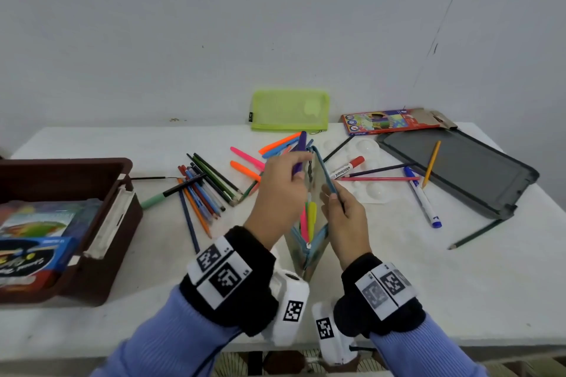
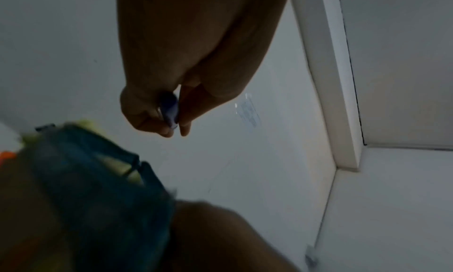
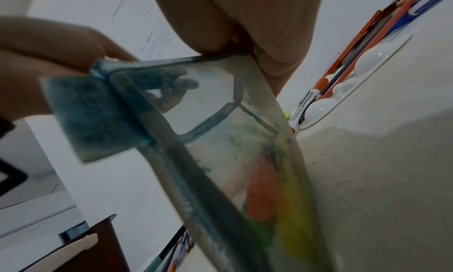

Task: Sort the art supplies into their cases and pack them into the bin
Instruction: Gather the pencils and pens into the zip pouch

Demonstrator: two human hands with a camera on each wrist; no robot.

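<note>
Head view: the left hand pinches a purple marker pen above a clear, blue-zippered pouch standing on the white table, its mouth held open by the right hand.

Left wrist view: fingertips clasp the pen's barrel.

Right wrist view: highlighters show inside the pouch; next, probably, the pen must be lowered in.

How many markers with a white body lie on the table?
2: the red-capped marker on the white palette, the blue-capped marker to its right near the grey case. Others may be hidden.
</note>
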